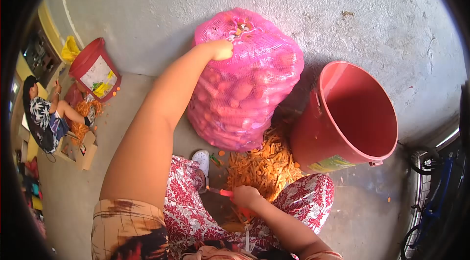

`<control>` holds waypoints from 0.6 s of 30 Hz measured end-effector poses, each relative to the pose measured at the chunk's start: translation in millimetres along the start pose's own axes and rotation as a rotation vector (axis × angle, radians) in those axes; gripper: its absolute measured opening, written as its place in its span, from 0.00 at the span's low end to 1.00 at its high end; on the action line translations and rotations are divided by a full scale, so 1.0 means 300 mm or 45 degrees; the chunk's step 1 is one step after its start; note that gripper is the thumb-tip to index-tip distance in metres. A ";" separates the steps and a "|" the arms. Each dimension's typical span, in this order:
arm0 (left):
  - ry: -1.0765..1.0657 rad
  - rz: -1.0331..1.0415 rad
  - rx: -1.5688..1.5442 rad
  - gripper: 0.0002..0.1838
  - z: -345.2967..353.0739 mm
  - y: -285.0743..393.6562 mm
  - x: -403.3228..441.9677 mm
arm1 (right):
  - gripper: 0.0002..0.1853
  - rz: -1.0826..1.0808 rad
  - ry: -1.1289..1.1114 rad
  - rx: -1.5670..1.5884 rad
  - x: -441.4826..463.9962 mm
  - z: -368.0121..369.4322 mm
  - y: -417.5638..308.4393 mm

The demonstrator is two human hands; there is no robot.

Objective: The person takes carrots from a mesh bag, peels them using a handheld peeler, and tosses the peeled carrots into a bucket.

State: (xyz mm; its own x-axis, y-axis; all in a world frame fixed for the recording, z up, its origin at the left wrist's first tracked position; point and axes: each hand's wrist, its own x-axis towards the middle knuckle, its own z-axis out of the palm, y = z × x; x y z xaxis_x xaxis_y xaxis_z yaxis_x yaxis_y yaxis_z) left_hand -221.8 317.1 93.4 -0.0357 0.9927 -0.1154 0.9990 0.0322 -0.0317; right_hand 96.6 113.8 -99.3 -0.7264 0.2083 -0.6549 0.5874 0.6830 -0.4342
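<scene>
A pink mesh sack (245,89) full of carrots stands against the wall. My left hand (222,50) is closed on the sack's upper left side, near its tied opening. Low in the middle, my right hand (246,196) is wrapped round the red handle of a peeler or knife (221,191), its tip pointing left. Just beyond that hand, a heap of orange peelings (264,167) lies on the floor between my knees and the sack.
An open red bucket (350,118) stands right of the sack. On the left, a person (46,111) sits beside more peelings, a cardboard box (81,152) and another red bucket (98,69). A bicycle (433,206) is at the far right.
</scene>
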 end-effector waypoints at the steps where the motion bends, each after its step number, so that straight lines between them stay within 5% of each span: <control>1: -0.070 -0.012 -0.008 0.17 0.026 -0.015 0.013 | 0.15 -0.001 -0.026 -0.007 -0.007 -0.005 -0.004; 6: -0.247 -0.364 0.091 0.18 0.155 -0.065 0.017 | 0.14 0.149 -0.074 0.005 0.098 0.029 0.068; 10: -0.059 -0.848 0.033 0.18 0.151 -0.125 0.023 | 0.15 0.212 -0.138 0.039 0.110 0.057 0.131; 13: 0.087 -0.823 -0.004 0.18 0.182 -0.247 0.014 | 0.15 0.247 -0.187 0.107 0.109 0.043 0.150; 18: 0.063 -0.756 0.089 0.19 0.152 -0.141 -0.023 | 0.17 0.187 -0.208 0.085 0.128 0.060 0.177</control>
State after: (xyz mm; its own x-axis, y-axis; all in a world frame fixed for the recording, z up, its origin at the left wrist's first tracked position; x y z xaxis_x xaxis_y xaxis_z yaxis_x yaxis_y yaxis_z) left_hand -265.1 303.7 50.3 -0.5840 0.8117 -0.0119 0.8045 0.5767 -0.1421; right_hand 106.3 145.5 -158.8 -0.5671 0.1823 -0.8032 0.7089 0.6045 -0.3633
